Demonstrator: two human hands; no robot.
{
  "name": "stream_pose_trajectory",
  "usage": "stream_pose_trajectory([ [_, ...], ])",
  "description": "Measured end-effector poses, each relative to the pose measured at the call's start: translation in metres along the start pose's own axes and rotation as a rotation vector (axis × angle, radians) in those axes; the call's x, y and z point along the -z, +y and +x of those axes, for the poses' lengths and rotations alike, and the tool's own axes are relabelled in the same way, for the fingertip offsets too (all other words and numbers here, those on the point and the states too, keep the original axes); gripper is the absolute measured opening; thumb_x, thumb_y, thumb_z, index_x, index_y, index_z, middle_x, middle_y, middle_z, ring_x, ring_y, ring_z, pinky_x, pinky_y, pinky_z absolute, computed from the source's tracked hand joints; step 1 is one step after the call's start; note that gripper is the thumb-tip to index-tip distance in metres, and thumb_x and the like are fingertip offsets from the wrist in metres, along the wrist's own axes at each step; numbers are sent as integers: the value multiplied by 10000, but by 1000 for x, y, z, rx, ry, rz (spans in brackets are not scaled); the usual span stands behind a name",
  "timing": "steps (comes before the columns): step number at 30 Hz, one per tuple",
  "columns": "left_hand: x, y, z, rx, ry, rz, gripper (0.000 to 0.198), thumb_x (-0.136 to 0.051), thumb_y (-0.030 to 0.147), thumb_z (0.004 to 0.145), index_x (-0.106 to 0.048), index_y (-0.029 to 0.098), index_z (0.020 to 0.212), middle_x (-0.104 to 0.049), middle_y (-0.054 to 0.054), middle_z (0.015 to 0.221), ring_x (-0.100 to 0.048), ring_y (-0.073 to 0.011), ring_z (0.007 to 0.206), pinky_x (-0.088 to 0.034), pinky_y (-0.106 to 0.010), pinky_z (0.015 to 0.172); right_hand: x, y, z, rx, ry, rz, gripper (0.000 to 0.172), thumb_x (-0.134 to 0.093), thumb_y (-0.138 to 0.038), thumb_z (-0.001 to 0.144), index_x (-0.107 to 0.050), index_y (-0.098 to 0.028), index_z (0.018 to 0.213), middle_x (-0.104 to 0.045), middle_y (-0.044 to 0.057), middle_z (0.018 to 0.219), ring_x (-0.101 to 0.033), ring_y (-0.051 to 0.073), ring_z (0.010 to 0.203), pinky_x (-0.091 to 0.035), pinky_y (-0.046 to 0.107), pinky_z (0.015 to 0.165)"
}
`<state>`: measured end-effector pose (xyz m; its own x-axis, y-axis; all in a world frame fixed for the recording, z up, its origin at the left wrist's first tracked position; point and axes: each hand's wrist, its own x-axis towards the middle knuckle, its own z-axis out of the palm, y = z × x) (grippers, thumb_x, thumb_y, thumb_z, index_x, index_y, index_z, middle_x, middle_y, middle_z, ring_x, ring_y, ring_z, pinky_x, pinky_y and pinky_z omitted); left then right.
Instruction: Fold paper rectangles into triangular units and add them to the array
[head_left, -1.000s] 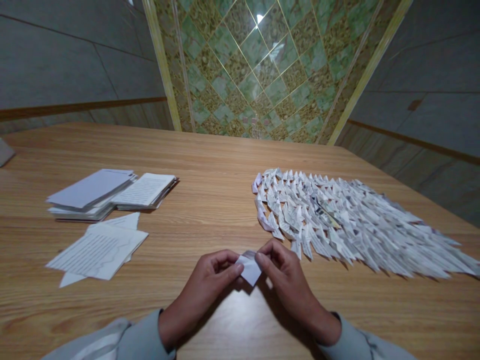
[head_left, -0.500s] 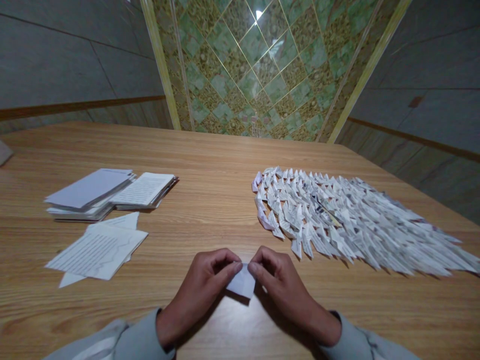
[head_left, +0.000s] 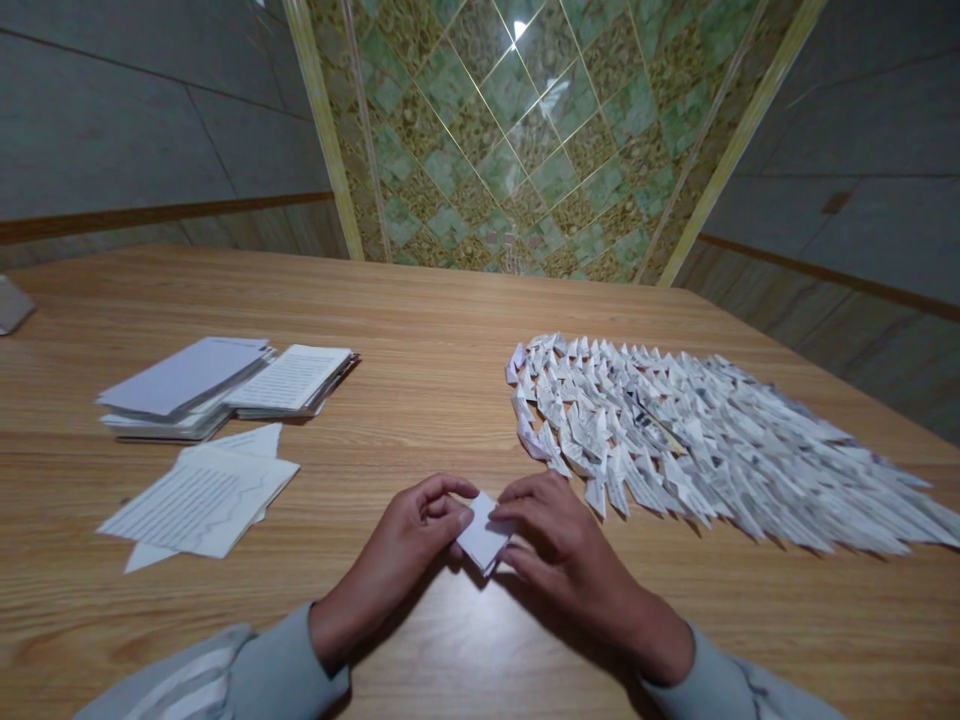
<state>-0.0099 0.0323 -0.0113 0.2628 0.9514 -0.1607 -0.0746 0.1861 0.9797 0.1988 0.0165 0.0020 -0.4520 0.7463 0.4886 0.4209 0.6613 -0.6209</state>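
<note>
A small folded white paper (head_left: 484, 535) is held just above the wooden table, turned like a diamond with layered edges at its lower corner. My left hand (head_left: 420, 530) pinches its left corner between thumb and fingers. On the other side, my right hand (head_left: 559, 540) has its fingers over the paper's right edge and its thumb lower down by the same edge. Many folded paper boats (head_left: 675, 440) stand in packed rows to the right, the closest ones just beyond my right hand.
On the left lie a stack of plain paper sheets (head_left: 187, 375), a stack of printed paper (head_left: 292, 378) and a few loose printed sheets (head_left: 202, 500). A pale object (head_left: 11, 305) sits at the table's far left edge. Tiled walls (head_left: 517, 150) stand beyond the wooden table (head_left: 420, 300).
The folded paper has turned from roughly square-on to a diamond. My right fingers have spread from a pinch at its top edge to its right side; my left hand still pinches it.
</note>
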Motion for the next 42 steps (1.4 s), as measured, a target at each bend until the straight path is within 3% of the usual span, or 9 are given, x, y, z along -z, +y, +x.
stream_pose_trajectory([
  [6,-1,-1,0,-3,-35,41,286,-754,335,768,-657,131,944,-597,37,586,-546,-114,513,-405,-217,514,-1,3,0,127,-162,-200,99,-642,-278,985,-679,-200,1034,-722,62,997,-562,220,914,-414,369,810],
  [14,0,-6,0,6,-23,46,279,-721,345,780,-647,142,957,-605,37,583,-547,-112,476,-408,-209,473,-3,4,1,288,-88,-394,142,-538,-190,1030,-672,-188,1077,-747,65,903,-554,217,807,-391,366,712],
  [21,-1,-3,-1,23,14,50,312,-714,330,763,-622,138,991,-572,63,504,-526,-109,427,-384,-191,441,-5,0,2,312,-163,-441,127,-535,-205,1031,-661,-198,1045,-746,45,930,-533,222,829,-385,373,750],
  [26,-2,-4,0,50,-27,44,299,-701,348,779,-611,151,985,-557,65,490,-494,-115,415,-370,-200,434,-5,3,4,305,-43,-444,226,-471,-175,1049,-661,-172,926,-732,62,901,-516,218,818,-372,362,724],
  [30,2,2,-4,-101,-54,354,145,-641,294,858,-651,179,945,-631,7,636,-587,-164,556,-426,-248,536,-8,10,4,336,-30,-501,330,-475,-164,1039,-637,-174,752,-641,39,696,-475,202,722,-347,361,701],
  [32,7,7,-8,-275,-44,650,43,-652,223,860,-683,194,855,-677,-40,812,-637,-204,754,-458,-284,678,-10,12,2,327,-67,-534,301,-518,-157,1020,-635,-176,743,-616,28,671,-469,197,715,-345,360,717],
  [34,12,11,-12,-376,-85,847,97,-632,189,887,-690,202,811,-667,-51,909,-632,-220,867,-452,-298,762,-12,14,0,294,-123,-552,236,-593,-155,986,-636,-179,755,-626,23,690,-477,194,729,-346,357,739],
  [38,16,6,-18,-429,-206,1033,30,-678,183,883,-675,213,879,-639,-39,976,-612,-217,905,-446,-294,779,-13,16,-3,206,-219,-556,156,-719,-172,917,-640,-182,783,-660,16,749,-496,191,764,-342,347,759],
  [42,15,-2,-18,-440,-235,1135,56,-634,153,923,-660,201,931,-629,-49,984,-599,-224,909,-455,-304,776,-10,15,-3,138,-266,-517,133,-741,-180,906,-654,-191,806,-678,4,771,-507,189,782,-339,340,768],
])
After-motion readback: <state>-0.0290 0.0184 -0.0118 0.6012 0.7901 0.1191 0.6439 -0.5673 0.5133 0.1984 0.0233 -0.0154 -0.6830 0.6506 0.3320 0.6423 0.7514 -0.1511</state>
